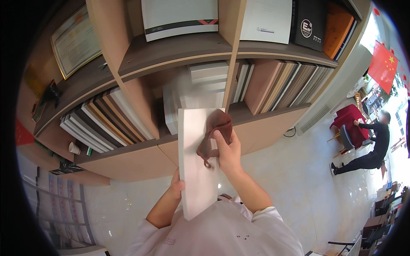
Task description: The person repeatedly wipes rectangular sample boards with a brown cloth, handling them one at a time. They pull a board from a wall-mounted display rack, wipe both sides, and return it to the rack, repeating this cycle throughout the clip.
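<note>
A flat white panel (195,144), perhaps a sample board or a large book, is held up lengthwise between me and the shelving. My left hand (176,187) grips its lower left edge, thumb on the near face and the other fingers mostly hidden behind. A crumpled dark red-brown cloth (214,136) lies against the panel's upper right face. My right hand (229,148) clasps that cloth, thumb over it, at the right edge of the panel. The cloth's lower end dangles and is slightly blurred.
Behind the panel, a shelf compartment holds white boxes or boards (208,80). Upright sample boards (105,118) fill the left compartment, and more boards (288,86) stand at right. A paper cup (74,148) sits at lower left. Far right, a person (379,137) leans at a red-covered table (350,124).
</note>
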Demonstrator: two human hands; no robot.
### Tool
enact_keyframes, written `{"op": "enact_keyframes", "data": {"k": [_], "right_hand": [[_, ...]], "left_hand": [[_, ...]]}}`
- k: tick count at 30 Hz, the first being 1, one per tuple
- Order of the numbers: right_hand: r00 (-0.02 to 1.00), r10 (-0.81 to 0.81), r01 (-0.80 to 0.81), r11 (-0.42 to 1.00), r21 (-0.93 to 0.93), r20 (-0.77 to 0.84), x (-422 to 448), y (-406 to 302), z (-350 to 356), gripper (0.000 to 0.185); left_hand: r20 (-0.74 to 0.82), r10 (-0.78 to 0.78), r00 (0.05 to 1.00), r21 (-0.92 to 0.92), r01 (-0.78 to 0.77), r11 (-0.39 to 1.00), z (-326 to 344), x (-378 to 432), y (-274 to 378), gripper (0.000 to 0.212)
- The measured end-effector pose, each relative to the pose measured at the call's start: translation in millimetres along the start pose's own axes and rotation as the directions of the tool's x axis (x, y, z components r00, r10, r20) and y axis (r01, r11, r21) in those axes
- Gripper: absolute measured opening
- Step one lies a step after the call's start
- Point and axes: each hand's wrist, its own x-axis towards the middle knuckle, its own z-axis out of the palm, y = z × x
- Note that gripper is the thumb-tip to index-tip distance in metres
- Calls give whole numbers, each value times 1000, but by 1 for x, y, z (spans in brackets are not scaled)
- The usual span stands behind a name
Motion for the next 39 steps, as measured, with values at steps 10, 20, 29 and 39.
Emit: {"op": "enact_keyframes", "data": {"k": [10,20,29,39], "right_hand": [[990,-78,116,917,-382,114,-21,-9,-1,49],[973,-164,220,866,-449,159,-46,-4,-10,59],[949,-262,315,827,-466,176,-74,4,-3,56],[922,253,-191,956,-222,294,-97,46,-7,54]], "left_hand": [[-304,436,847,581,-198,790,-3,-4,2,34],[-337,207,918,359,-77,930,2,-2,26,40],[-390,322,863,455,-123,882,-47,-19,25,50],[-272,201,941,-362,-293,885,25,21,35,85]]}}
